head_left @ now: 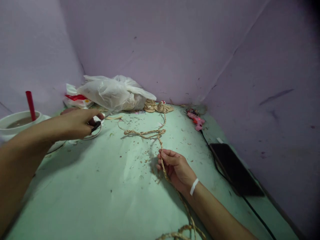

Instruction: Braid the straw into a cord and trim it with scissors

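My right hand pinches a tan braided cord between thumb and fingers, over the green tabletop. The cord runs back in loose folds toward woven straw pieces by the wall. Its other end trails past my wrist into a coil at the bottom edge. My left hand is at the left, closed round a small object with a black handle; its kind is not clear. Just under that hand lies a round white rim, mostly covered. A short tan strip lies beyond the fingertips.
A white tub with a red stick in it stands at far left. Plastic bags lean at the back wall. On the right are a pink glue gun, its black cable and a dark phone. Fibre scraps litter the green surface.
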The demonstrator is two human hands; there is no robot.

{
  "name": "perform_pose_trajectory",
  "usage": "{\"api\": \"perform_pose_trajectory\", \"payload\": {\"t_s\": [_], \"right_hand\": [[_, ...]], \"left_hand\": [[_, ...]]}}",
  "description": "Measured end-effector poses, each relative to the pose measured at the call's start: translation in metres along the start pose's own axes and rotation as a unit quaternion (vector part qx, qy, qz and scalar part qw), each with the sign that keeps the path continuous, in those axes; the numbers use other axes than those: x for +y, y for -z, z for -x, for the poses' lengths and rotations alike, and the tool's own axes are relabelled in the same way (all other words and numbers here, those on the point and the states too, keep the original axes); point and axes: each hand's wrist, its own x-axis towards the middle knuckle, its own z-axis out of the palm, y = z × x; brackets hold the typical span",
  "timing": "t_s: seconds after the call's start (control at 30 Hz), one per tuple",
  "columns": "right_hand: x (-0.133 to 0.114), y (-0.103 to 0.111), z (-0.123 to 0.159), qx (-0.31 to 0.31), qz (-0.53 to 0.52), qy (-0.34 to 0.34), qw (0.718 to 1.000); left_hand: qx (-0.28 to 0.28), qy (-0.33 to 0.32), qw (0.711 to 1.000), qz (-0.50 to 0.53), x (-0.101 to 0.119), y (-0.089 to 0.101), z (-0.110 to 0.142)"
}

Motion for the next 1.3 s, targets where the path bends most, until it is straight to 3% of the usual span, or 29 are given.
{"api": "perform_pose_trajectory", "payload": {"t_s": [0.1,0.2,0.27,0.37,0.47,0.6,0.87,1.3], "right_hand": [[0.0,-0.001,0.0,0.003,0.0,0.003,1.0],[0.0,0.0,0.0,0.009,-0.005,0.009,1.0],[0.0,0.001,0.0,0.014,-0.01,0.012,1.0],[0.0,0.001,0.0,0.02,-0.012,0.01,1.0],[0.0,0.001,0.0,0.017,-0.009,0.012,1.0],[0.0,-0.001,0.002,0.009,0.0,0.017,1.0],[0.0,-0.002,0.003,0.001,0.013,0.016,1.0],[0.002,-0.001,0.003,-0.006,0.011,0.015,1.0]], "left_hand": [[-0.094,-0.019,0.977,0.19,0.01,-0.002,0.001],[-0.092,-0.049,0.945,0.31,0.02,-0.011,0.0],[-0.082,-0.054,0.943,0.319,0.028,-0.02,0.001],[-0.091,-0.114,0.958,0.247,0.044,-0.038,0.007],[-0.031,-0.223,0.968,0.106,0.06,-0.061,0.017],[0.023,-0.303,0.951,-0.063,0.071,-0.085,0.026],[0.035,-0.336,0.926,-0.167,0.069,-0.091,0.023],[0.043,-0.353,0.917,-0.178,0.062,-0.101,0.019]]}}
